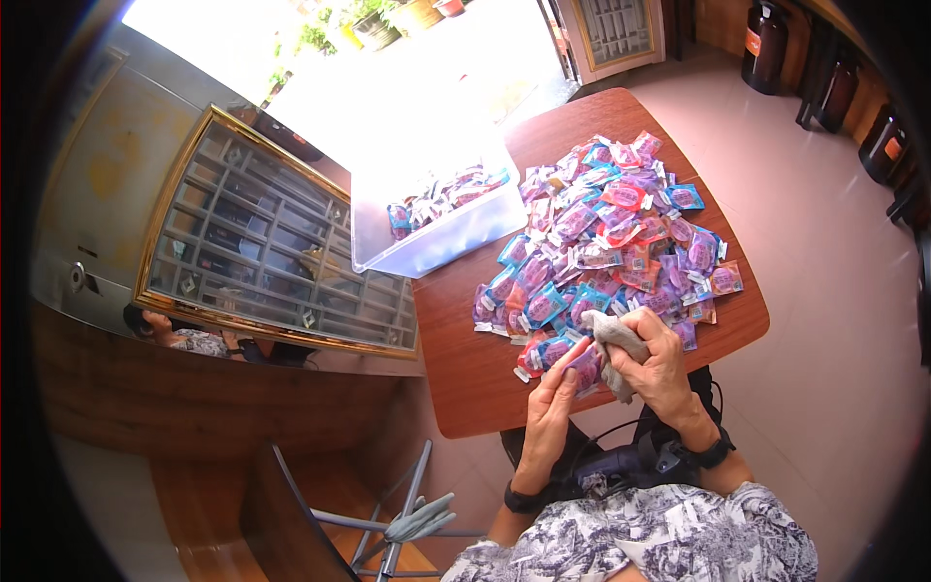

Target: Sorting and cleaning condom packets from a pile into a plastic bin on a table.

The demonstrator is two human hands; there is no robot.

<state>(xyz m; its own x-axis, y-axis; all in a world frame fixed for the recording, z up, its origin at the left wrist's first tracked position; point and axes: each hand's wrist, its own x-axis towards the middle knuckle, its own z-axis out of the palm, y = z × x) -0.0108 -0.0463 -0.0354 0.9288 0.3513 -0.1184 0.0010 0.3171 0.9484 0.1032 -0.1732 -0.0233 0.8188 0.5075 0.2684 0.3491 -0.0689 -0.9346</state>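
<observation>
Between the thumb and fingers of my left hand (pixel 550 411) is a small purple plastic packet (pixel 586 367), held over the table's near edge. My right hand (pixel 658 367) grips a crumpled grey cloth (pixel 617 349), which meets the packet's right side. Just beyond both hands a large heap of small packets (pixel 582 233) in purple, blue, red and orange spreads over the wooden table (pixel 473 378). Many of these packets have white pieces at one end. Behind the heap to the left stands a translucent plastic bin (pixel 451 240) with more packets (pixel 436 207) inside.
A door with a gold-framed lattice window (pixel 269 240) stands left of the table. At lower left is a metal-legged folding chair (pixel 393 545) with grey gloves (pixel 422 518) on it. Dark bottles (pixel 765 51) line the right wall. Potted plants (pixel 374 25) sit outside the bright doorway.
</observation>
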